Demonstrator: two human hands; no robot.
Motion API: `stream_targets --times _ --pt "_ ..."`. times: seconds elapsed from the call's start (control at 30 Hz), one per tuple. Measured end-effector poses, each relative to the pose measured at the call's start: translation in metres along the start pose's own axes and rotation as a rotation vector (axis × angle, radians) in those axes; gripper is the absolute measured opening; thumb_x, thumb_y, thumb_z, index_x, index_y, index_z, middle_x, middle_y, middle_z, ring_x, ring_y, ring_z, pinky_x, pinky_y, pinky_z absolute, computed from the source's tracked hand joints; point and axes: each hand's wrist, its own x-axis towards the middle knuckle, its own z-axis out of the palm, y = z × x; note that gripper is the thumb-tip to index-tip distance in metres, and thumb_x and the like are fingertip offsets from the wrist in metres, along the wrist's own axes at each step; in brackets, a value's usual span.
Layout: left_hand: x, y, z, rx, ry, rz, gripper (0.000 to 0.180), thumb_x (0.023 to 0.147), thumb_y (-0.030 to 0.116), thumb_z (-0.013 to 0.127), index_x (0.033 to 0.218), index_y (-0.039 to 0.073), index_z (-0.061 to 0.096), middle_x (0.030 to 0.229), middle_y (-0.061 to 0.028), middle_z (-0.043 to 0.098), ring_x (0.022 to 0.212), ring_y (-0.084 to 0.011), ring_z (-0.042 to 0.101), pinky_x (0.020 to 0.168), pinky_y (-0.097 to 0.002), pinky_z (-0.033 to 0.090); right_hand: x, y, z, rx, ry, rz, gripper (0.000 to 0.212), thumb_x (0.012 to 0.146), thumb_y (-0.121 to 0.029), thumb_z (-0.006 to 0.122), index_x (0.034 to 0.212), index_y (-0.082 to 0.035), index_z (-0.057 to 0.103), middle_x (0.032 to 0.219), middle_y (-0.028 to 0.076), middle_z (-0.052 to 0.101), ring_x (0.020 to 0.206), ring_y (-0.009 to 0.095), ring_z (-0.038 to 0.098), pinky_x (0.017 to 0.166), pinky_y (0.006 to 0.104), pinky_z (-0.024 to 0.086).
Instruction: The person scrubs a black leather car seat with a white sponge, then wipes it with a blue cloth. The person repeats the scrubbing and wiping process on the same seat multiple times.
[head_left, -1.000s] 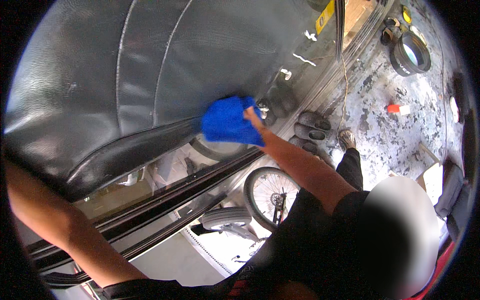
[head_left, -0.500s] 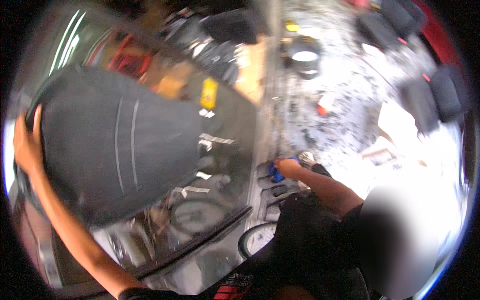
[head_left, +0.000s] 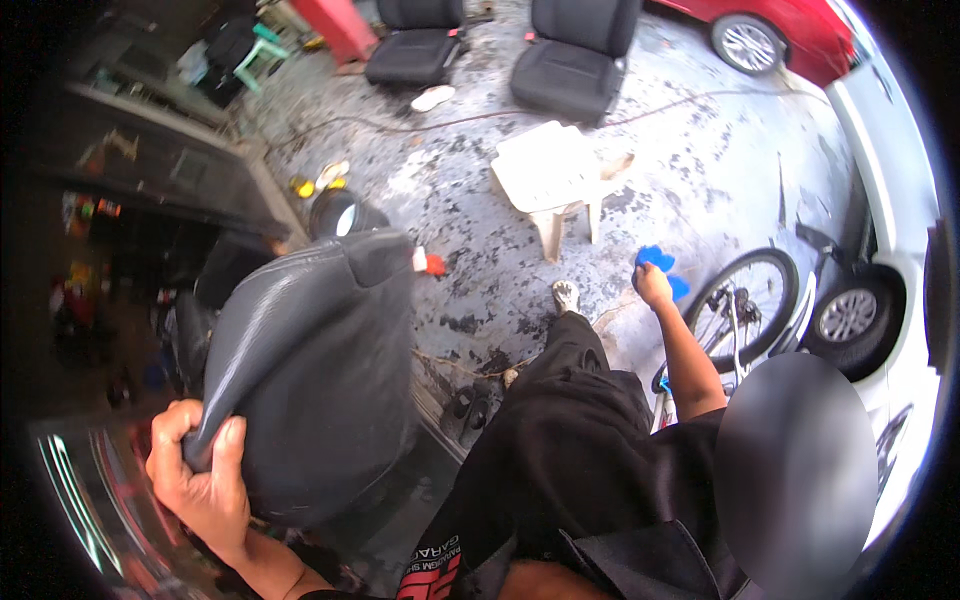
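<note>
My left hand (head_left: 200, 480) grips the edge of a black leather-like car seat part (head_left: 310, 390), thumb on one side and fingers behind. The piece is raised at my left side, with its ridged rim curving toward the top. Out to the right, my right hand (head_left: 654, 285) is closed around a bunched blue cloth (head_left: 662, 268), whose ends stick out past the fingers.
A white plastic stool (head_left: 545, 170) stands ahead, with black car seats (head_left: 572, 65) behind it. To the right are a bicycle (head_left: 745, 310) and a white car (head_left: 905, 300). A dark bucket (head_left: 345, 215) stands left of centre, and a hose (head_left: 460, 122) crosses the wet-looking floor.
My view has swung from the glass side to the open floor. The seat part now stands tilted nearer my body, still in my left hand. My right hand keeps the blue cloth.
</note>
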Motion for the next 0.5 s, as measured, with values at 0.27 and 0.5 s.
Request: stream_targets --times 0.27,0.5 --pt "0.223 0.025 0.068 -0.125 0.203 0.024 0.054 0.106 0.032 0.061 0.144 -0.006 0.057 0.130 -0.0131 0.064 0.119 -0.0207 0.060 0.107 -0.0335 0.043 -0.049 0.154 -0.033 0.040 -0.081 0.262 0.040 0.100 -0.031 0.060 0.108 0.006 0.072 0.108 0.034 0.070 0.113 0.048 0.067 0.098 0.0532 0.053" --pt "0.489 0.070 0.286 -0.147 -0.218 0.215 0.049 0.099 0.045 0.071 0.130 0.007 0.073 0.115 -0.0029 0.072 0.107 -0.0120 0.064 0.100 -0.0272 0.047 -0.042 0.165 -0.001 0.218 -0.176 0.254 0.038 0.100 -0.029 0.059 0.116 0.003 0.072 0.114 0.033 0.071 0.115 0.047 0.067 0.100 0.0522 0.052"
